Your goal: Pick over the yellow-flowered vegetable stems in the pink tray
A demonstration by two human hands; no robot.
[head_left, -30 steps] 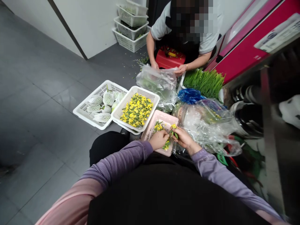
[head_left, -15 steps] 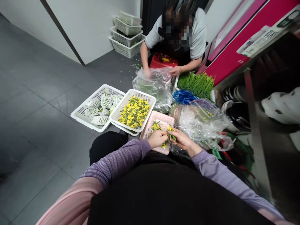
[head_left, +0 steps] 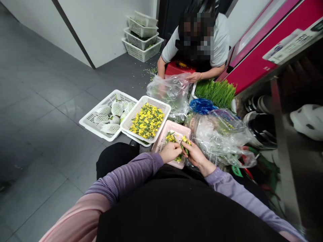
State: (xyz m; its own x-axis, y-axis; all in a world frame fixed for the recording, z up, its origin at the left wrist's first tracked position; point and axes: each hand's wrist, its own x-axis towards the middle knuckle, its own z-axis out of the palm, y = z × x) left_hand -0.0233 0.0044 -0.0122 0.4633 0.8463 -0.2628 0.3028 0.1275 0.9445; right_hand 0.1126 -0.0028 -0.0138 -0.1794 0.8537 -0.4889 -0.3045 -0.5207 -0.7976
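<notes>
My right hand (head_left: 196,155) is closed around a small bunch of yellow flowers with green stems (head_left: 186,145). Close beside it, the fingers of my left hand (head_left: 170,152) are pinched together at the bunch; what they hold, if anything, is hidden. Both hands are over a pink tray (head_left: 179,128), where more yellow-flowered sprigs (head_left: 170,137) lie, partly covered by my left hand. Just beyond, to the left, a white basket (head_left: 165,109) holds a heap of yellow flower heads with green bits (head_left: 146,121).
A white basket (head_left: 84,121) with net-wrapped produce (head_left: 117,109) stands further left. Clear plastic bags (head_left: 214,134) lie on the right, near green stalks (head_left: 215,92). Opposite me a person (head_left: 219,40) reaches into a plastic bag (head_left: 174,90). Stacked baskets (head_left: 142,50) stand by the wall.
The whole view has shifted slightly, so things appear a little further right. My hands keep nearly the same pose over the pink tray, the bunch still in the right one.
</notes>
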